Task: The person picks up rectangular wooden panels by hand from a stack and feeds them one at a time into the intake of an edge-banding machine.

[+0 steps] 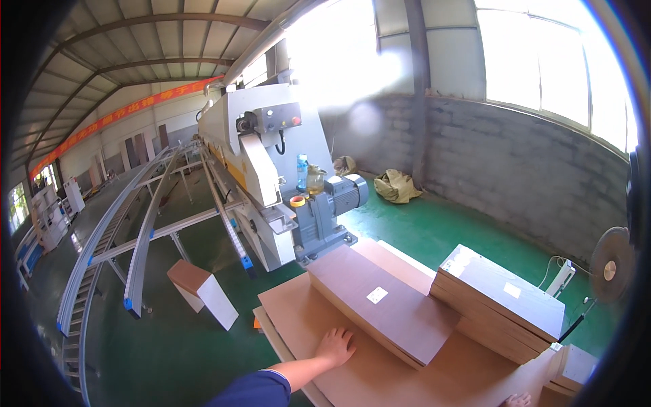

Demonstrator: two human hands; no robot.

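Observation:
My left hand lies on a large brown board, fingers spread and holding nothing. Just beyond its fingertips is a stack of long brown panels with a white label on top. At the lower edge, only the fingers of my right hand show; they lie on the board, apart, with nothing visible in them. To the right stands a taller stack of panels with a greyish top and a white label. A smaller panel stack is at the lower right, nearest my right hand.
A long grey machine with a motor stands ahead. Roller rails run along the left. A white-and-brown box-like piece stands on the green floor. A round disc is at far right; sacks lie by the wall.

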